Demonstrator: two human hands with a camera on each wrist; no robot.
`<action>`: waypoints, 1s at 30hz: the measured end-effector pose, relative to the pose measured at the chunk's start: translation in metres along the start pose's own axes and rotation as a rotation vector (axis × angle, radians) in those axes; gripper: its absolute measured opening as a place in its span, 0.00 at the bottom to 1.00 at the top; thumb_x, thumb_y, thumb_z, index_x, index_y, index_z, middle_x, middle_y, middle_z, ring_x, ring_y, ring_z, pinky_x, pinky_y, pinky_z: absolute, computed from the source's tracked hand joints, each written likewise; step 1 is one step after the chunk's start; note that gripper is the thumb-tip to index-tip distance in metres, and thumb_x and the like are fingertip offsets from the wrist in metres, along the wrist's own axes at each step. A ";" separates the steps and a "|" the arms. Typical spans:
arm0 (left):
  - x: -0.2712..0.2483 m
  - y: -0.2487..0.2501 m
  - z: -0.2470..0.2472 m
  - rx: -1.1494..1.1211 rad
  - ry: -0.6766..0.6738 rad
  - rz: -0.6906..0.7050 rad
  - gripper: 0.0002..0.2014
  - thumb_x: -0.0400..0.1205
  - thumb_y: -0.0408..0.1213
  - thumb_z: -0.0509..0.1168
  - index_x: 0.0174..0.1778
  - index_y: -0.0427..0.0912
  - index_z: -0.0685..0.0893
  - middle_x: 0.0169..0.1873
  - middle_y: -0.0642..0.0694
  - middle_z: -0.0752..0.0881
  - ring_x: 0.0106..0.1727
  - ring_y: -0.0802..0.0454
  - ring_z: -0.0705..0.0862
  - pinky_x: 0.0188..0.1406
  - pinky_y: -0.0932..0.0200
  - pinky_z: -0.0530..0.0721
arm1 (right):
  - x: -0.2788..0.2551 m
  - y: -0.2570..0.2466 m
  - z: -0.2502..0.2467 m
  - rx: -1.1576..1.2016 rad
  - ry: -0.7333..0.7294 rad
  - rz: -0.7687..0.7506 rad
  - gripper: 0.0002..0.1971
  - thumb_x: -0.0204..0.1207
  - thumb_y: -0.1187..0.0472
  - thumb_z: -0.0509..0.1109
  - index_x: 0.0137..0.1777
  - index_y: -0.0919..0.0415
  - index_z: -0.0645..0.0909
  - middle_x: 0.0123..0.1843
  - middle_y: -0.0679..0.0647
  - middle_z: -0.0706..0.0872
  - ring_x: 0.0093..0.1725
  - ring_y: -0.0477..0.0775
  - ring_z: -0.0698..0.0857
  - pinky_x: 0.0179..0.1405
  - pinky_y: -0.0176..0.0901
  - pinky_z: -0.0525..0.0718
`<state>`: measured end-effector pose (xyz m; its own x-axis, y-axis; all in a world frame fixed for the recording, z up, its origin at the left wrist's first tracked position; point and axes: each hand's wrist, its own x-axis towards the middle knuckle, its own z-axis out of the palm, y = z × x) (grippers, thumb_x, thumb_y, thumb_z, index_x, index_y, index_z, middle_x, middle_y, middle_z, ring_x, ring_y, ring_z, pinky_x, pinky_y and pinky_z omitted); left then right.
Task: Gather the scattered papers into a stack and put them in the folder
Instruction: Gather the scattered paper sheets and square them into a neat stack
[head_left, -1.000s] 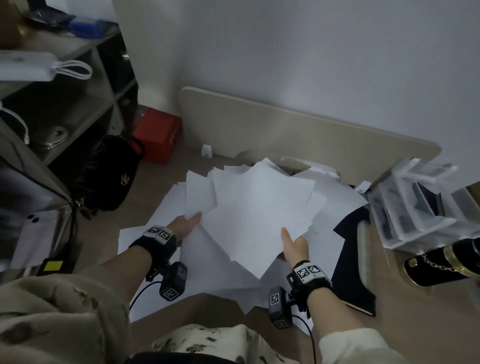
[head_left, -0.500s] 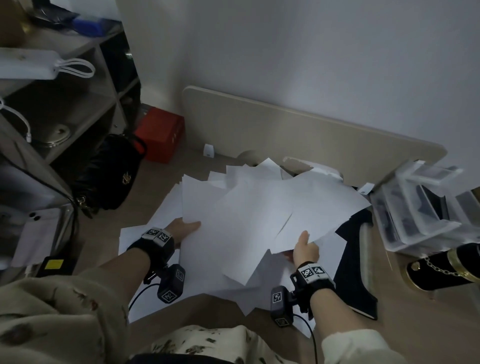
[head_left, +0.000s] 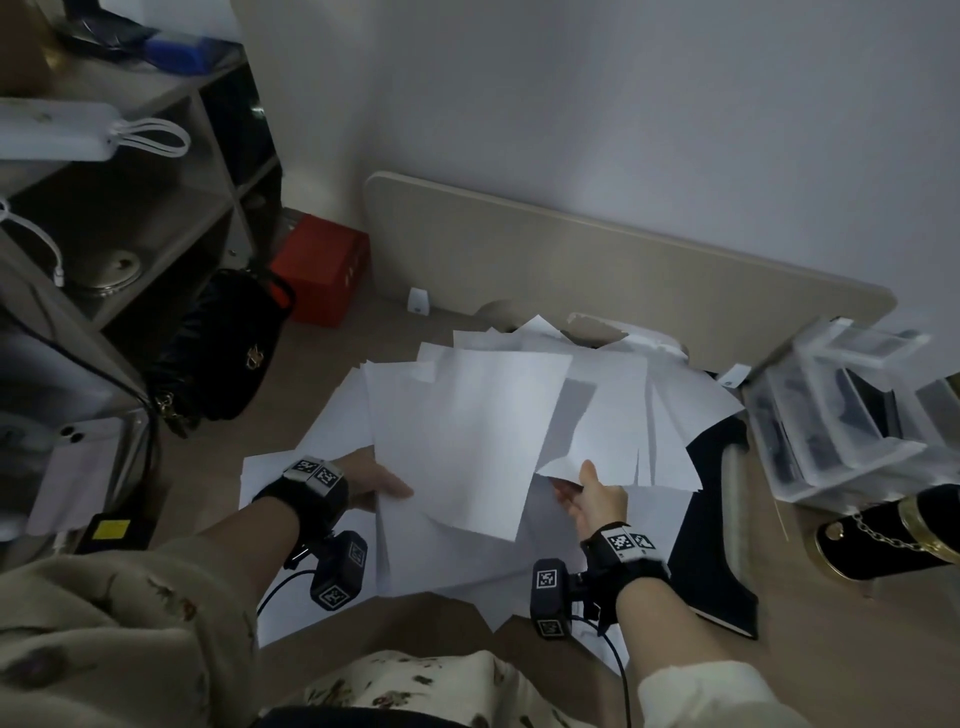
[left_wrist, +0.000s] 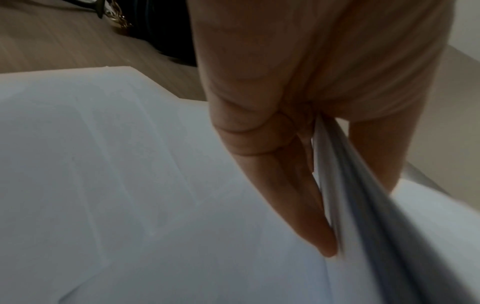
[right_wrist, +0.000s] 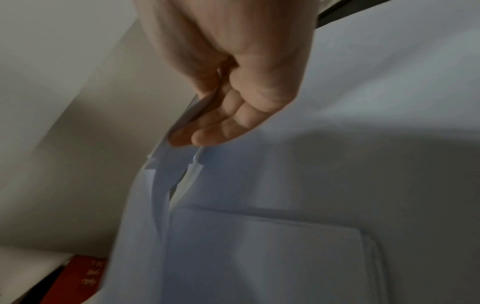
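Several white papers (head_left: 467, 431) are lifted off the floor in a loose fan. My left hand (head_left: 382, 488) pinches their left edge, thumb on top and fingers (left_wrist: 298, 195) beneath the bundle of sheets (left_wrist: 376, 216). My right hand (head_left: 589, 493) pinches the lower corner of the right-hand sheets (head_left: 613, 415), with its fingers (right_wrist: 223, 129) under the paper edge (right_wrist: 182, 123). More papers (head_left: 291, 467) lie flat on the floor below. A black folder (head_left: 711, 545) lies on the floor to the right, partly covered by papers.
A beige board (head_left: 571, 265) leans on the wall behind. Clear plastic boxes (head_left: 841, 415) and a black bag with gold chain (head_left: 893, 535) sit right. A black handbag (head_left: 218, 353), red box (head_left: 322, 270) and shelving unit (head_left: 104, 208) stand left.
The fan of papers has shifted: the left-hand sheets swung over the middle while my right hand moved right and pulled its sheets outward. Both hands kept their hold.
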<state>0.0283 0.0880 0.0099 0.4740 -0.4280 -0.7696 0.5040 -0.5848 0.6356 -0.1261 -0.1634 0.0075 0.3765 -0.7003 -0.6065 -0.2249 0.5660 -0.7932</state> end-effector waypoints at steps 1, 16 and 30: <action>0.001 0.000 0.001 -0.019 -0.008 -0.001 0.21 0.72 0.26 0.75 0.60 0.37 0.81 0.56 0.36 0.87 0.56 0.37 0.86 0.56 0.41 0.86 | 0.000 0.001 0.002 -0.028 -0.009 0.008 0.09 0.81 0.65 0.64 0.46 0.73 0.77 0.37 0.66 0.86 0.29 0.58 0.87 0.24 0.41 0.86; 0.005 0.002 0.010 -0.230 0.035 -0.044 0.11 0.87 0.37 0.57 0.63 0.38 0.72 0.48 0.39 0.83 0.51 0.40 0.82 0.54 0.41 0.78 | 0.008 0.016 -0.009 -0.090 -0.039 0.113 0.10 0.80 0.66 0.68 0.54 0.74 0.77 0.47 0.69 0.84 0.38 0.62 0.86 0.22 0.42 0.87; 0.021 -0.001 0.006 -0.244 0.086 -0.103 0.21 0.84 0.48 0.62 0.69 0.40 0.72 0.59 0.35 0.82 0.54 0.39 0.83 0.47 0.44 0.83 | 0.013 0.035 0.003 -0.429 -0.316 0.356 0.18 0.76 0.55 0.74 0.55 0.71 0.81 0.51 0.65 0.87 0.47 0.62 0.87 0.44 0.53 0.87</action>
<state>0.0335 0.0751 -0.0072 0.4656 -0.3085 -0.8295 0.7069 -0.4343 0.5583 -0.1261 -0.1512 -0.0285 0.4444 -0.3030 -0.8430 -0.6998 0.4702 -0.5379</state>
